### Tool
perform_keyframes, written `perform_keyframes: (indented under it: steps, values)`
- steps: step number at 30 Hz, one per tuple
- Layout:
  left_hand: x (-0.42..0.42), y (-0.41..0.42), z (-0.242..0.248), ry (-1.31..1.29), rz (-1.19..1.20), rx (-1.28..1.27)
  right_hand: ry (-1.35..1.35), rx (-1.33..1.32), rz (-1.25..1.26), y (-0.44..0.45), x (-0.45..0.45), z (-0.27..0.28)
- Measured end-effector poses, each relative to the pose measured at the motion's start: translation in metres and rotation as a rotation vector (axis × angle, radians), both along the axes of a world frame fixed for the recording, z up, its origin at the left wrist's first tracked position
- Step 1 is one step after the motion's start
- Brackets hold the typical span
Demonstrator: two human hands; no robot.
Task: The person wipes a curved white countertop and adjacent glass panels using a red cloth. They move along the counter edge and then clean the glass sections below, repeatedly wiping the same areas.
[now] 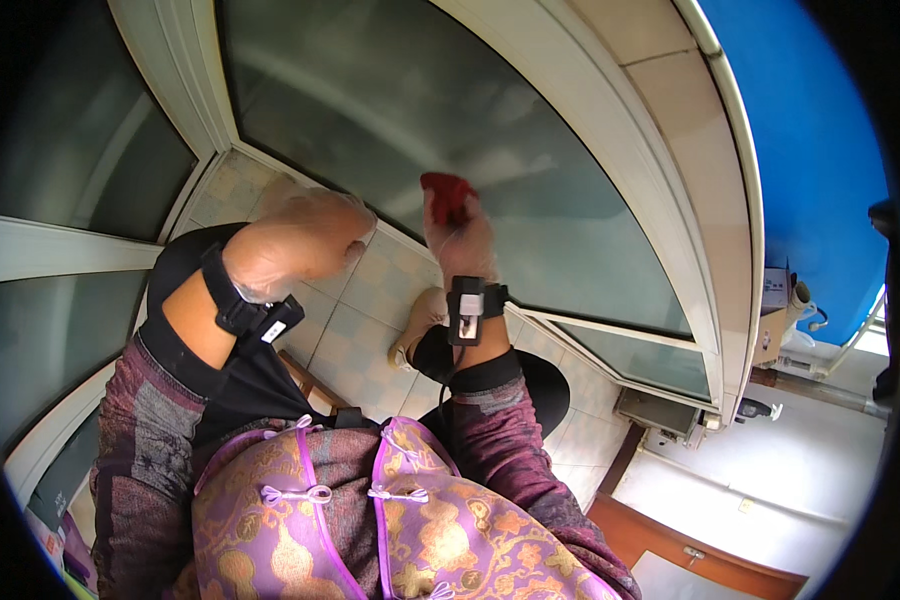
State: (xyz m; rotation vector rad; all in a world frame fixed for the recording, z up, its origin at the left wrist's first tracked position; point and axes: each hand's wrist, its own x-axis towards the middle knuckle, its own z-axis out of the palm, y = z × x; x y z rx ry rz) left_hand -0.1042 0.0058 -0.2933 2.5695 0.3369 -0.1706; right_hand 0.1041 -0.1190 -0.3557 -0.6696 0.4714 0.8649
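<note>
In front of me stands a cabinet with a dark, glossy glass panel (360, 97) in a white frame. My right hand (459, 244), in a thin see-through plastic glove, grips a bunched red cloth (446, 193) at the lower part of this panel. Left of it, my left hand (300, 232) is bent at the wrist, low over the tiled floor near the panel's bottom frame. It wears the same kind of glove and is blurred; its fingertips are hidden, and I see no object in it. Both wrists carry strapped black devices.
At the left, a second framed glass panel (82, 150) meets the first at a corner. Pale checked tiles (367, 300) cover the floor around my shoe (420, 326). A cardboard box (771, 334) stands at the right against a blue surface (802, 165). Lower right is a wooden-edged door (705, 551).
</note>
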Motion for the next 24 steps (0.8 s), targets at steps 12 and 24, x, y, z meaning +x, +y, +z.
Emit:
perform_keyframes:
  steps: [12,24]
  values:
    - [-0.015,0.014,-0.014,-0.223,0.011,-0.054,-0.095,0.2,-0.078,-0.015,-0.017,0.086]
    - [-0.002,0.008,-0.004,0.033,-0.007,0.032,0.124,-0.216,-0.183,-0.048,0.045,-0.192]
